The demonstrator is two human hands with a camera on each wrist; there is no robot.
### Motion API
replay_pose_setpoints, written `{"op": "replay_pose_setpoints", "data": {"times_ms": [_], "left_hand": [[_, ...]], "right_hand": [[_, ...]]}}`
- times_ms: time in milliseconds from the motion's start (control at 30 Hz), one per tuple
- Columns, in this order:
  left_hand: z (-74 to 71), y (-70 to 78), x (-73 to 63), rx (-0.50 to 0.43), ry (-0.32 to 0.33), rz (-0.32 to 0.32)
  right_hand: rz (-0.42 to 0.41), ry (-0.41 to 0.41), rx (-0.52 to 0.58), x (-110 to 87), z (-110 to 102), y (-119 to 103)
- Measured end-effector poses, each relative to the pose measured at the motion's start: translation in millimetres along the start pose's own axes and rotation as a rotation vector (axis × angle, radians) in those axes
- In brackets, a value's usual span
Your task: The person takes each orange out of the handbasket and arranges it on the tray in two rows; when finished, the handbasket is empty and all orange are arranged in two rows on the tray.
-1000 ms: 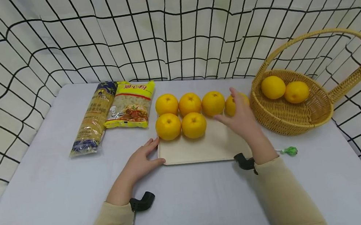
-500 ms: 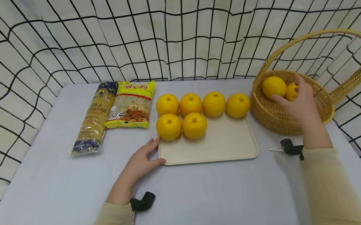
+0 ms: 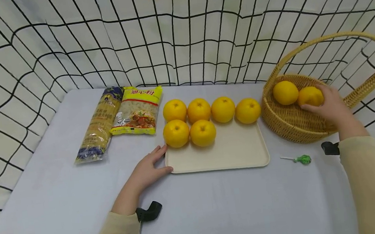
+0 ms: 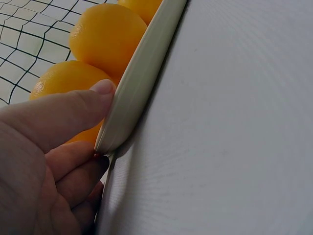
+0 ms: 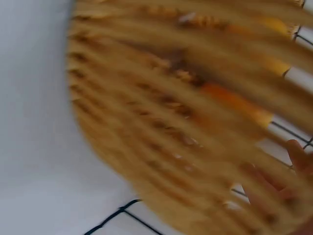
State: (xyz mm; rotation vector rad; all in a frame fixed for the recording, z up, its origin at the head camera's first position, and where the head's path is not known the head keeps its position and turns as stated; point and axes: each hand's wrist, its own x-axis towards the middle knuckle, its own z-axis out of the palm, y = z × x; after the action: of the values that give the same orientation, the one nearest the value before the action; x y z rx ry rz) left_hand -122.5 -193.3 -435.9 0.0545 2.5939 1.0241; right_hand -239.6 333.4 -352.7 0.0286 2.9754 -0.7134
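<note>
My left hand (image 3: 145,173) holds the front left corner of a cream tray (image 3: 232,152). In the left wrist view, its thumb lies on the tray's rim (image 4: 137,83) and the other fingers curl at the corner. Several oranges sit on the tray: a back row of oranges (image 3: 198,110) and two in front, beginning from the left. Over at the right, my right hand (image 3: 336,111) reaches into a wicker basket (image 3: 279,128), thumb and fingers round the right-hand orange (image 3: 310,96). Another orange (image 3: 285,92) lies beside it. Basket weave (image 5: 146,132) fills much of the blurred right wrist view.
A packet of noodles (image 3: 100,124) and a yellow food bag (image 3: 137,111) lie left of the tray. A green-wrapped lollipop (image 3: 303,159) lies in front of the basket, whose tall handle (image 3: 333,36) arches over it. Black netting (image 3: 171,31) encloses the table's back and sides.
My right hand has left the rightmost orange on the tray and moved right into the basket, onto an orange there. The lollipop shows fully again. My left hand stays at the tray corner.
</note>
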Motion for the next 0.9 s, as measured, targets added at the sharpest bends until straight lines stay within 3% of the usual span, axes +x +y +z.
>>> {"op": "replay_pose_setpoints", "data": {"times_ms": [167, 400, 900], "left_hand": [[0.5, -0.6, -0.4, 0.001, 0.005, -0.001], [-0.6, 0.3, -0.6, 0.0, -0.004, 0.0], [1.5, -2.7, -0.9, -0.008, 0.007, 0.012]], "right_hand": [[0.008, -0.033, -0.018, 4.3, 6, 13], [0.007, -0.018, -0.036, 11.7, 12, 26], [-0.006, -0.065, -0.095, 20.6, 18, 27]]}}
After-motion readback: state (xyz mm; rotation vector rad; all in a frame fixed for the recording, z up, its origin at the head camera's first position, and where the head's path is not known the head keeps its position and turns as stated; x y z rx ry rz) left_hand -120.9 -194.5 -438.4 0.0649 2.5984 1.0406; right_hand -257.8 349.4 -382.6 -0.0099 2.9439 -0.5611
